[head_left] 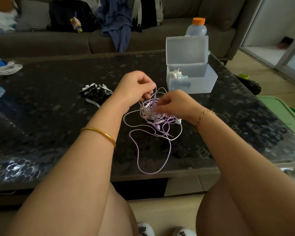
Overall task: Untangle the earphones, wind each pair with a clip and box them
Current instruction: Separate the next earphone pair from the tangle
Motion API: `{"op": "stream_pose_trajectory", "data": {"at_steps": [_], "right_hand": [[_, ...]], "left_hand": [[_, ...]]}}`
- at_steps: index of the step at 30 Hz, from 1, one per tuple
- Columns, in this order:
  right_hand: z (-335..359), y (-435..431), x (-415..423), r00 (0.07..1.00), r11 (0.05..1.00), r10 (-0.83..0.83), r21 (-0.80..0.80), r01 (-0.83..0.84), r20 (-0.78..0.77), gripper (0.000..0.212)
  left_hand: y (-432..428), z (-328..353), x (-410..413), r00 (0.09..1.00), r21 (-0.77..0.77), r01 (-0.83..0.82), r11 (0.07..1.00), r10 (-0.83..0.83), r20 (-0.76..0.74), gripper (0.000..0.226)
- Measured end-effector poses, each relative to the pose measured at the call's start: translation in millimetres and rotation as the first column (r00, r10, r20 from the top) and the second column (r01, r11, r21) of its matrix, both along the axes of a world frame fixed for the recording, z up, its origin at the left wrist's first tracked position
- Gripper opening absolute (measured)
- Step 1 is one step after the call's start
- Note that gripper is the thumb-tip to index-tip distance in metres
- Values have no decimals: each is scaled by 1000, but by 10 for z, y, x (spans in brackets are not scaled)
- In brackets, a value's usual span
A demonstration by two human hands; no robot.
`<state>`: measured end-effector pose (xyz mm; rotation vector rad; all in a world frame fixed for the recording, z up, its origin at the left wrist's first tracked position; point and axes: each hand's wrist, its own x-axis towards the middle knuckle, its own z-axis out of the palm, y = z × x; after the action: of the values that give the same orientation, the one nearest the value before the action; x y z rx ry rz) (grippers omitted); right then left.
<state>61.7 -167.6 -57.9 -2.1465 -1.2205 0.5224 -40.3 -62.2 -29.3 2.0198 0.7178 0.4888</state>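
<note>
A tangle of white and lilac earphone cables lies on the dark table in front of me, with a lilac loop trailing toward the near edge. My left hand pinches strands lifted above the knot. My right hand pinches into the knot from the right. A pile of black and white clips lies to the left of my hands. A translucent box stands open at the back right, with wound white and blue earphones inside.
A coiled white cable lies at the table's far left. A bottle with an orange cap stands behind the box. A grey sofa with bags and clothes runs along the back. A green mat lies on the floor at right.
</note>
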Motion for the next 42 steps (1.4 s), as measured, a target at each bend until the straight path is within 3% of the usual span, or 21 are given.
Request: {"op": "stream_pose_trajectory", "data": {"at_steps": [5, 8, 13, 17, 20, 23, 27, 31, 33, 35, 38, 40, 42], "right_hand": [[41, 42, 44, 995, 990, -102, 94, 102, -5, 17], [82, -7, 68, 994, 994, -95, 46, 98, -53, 18], [18, -29, 65, 998, 995, 4, -96, 3, 70, 22], [-63, 35, 25, 977, 990, -16, -131, 45, 214, 29], [-118, 68, 16, 948, 989, -61, -107, 99, 311, 21], [-81, 41, 95, 961, 993, -94, -39, 107, 261, 5], [75, -71, 153, 995, 991, -66, 120, 57, 69, 15], [177, -138, 193, 987, 933, -58, 343, 106, -147, 12], [195, -144, 216, 971, 899, -91, 402, 176, -222, 9], [216, -148, 218, 945, 860, -87, 454, 232, -316, 12], [258, -162, 196, 890, 806, -28, 516, 289, -456, 12], [262, -153, 176, 840, 763, 23, 552, 336, -542, 12], [275, -148, 165, 762, 708, 83, 576, 409, -642, 13]], "left_hand": [[-23, 67, 74, 980, -98, -43, 994, 61, 187, 6], [-41, 75, 89, 961, -208, -55, 977, 108, 253, 6], [-87, 135, 99, 905, -455, -10, 890, 202, 375, 9], [-92, 176, 94, 840, -634, 74, 770, 294, 456, 10], [-89, 179, 91, 815, -699, 76, 712, 360, 455, 10], [-49, 153, 83, 833, -636, -136, 760, 435, 341, 8], [77, 69, 92, 851, -406, -398, 823, 496, 172, 10], [98, 26, 117, 896, -262, -440, 859, 437, -72, 32], [83, -10, 119, 890, -104, -445, 890, 425, -167, 37], [81, -17, 125, 903, 80, -410, 908, 417, -100, 31], [1, 68, 120, 990, 138, -139, 981, 135, 38, 31], [-89, 81, 129, 998, 132, 58, 990, -52, -43, 27], [-110, 3, 157, 987, 176, 105, 979, -82, -135, 16]]}}
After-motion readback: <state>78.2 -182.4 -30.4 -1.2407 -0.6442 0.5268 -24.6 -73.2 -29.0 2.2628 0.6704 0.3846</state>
